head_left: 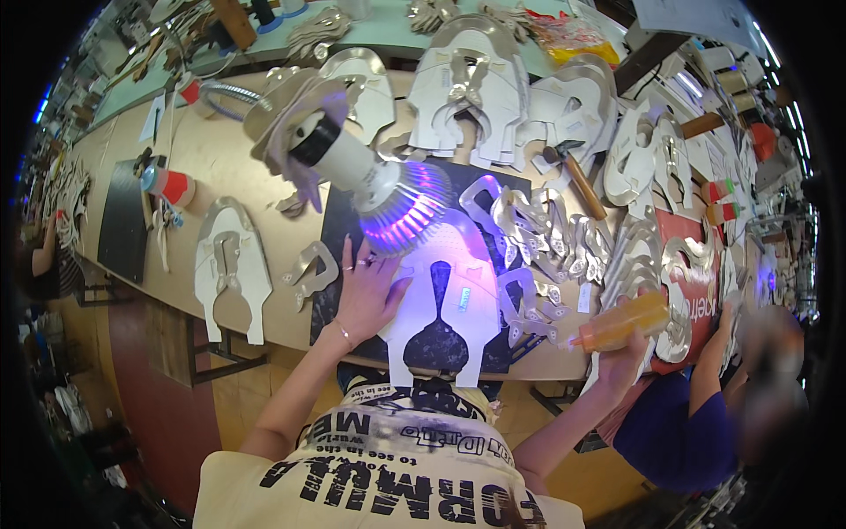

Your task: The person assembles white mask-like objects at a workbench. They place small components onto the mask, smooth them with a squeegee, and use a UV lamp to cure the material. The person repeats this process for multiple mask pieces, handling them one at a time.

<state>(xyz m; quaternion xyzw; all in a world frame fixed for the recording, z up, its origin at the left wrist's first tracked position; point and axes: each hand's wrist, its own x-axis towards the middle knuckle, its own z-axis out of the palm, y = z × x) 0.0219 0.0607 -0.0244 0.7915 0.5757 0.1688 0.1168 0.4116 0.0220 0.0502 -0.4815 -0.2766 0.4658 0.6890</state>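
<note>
A white shoe upper with a keyhole-shaped opening lies flat in front of me on a black board, lit by purple light. My left hand rests at the upper's left edge with its fingers apart, holding nothing. Off to the right, my right hand is wrapped round a squeeze bottle of amber liquid. The bottle is tilted on its side, its nozzle pointing left towards the upper and apart from it. Silvery strap-like pieces lie along the board's right side.
A lamp hangs low over the upper. Another upper lies left; stacks of uppers stand behind. A hammer, a red-banded container and a red board are on the table. A co-worker in blue is close on the right.
</note>
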